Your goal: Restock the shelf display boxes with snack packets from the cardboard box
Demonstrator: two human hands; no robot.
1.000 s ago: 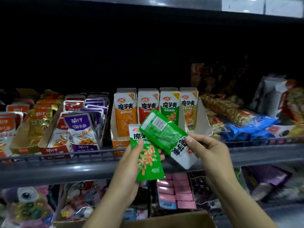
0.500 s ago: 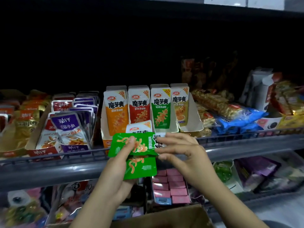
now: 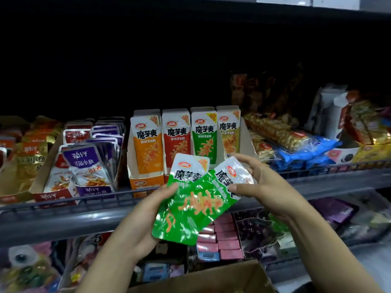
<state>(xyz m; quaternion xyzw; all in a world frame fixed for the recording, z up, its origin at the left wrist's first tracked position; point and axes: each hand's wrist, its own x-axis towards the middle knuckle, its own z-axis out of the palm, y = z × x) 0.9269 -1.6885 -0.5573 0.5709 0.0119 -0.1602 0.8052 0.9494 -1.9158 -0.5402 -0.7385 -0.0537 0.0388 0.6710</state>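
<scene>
Left hand (image 3: 148,210) and right hand (image 3: 260,182) both gripping green packets (image 3: 190,206), mid-restock; probably next: slot into green row (image 3: 204,136) at 12 o'clock.

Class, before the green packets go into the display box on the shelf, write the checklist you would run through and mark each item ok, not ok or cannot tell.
1. Packets secured: left hand grips the lower green packet, right hand pinches the upper green packet. Ok.
2. Printed fronts face the viewer: ok.
3. Packets aligned as a neat stack: they are fanned at different angles. Not ok.
4. Matching slot found: green column stands third from the left in the display box. Ok.
5. Room left in that column: depth hidden. Cannot tell.
6. Path to the slot: the packets sit in front of the box with nothing between. Ok.
</scene>
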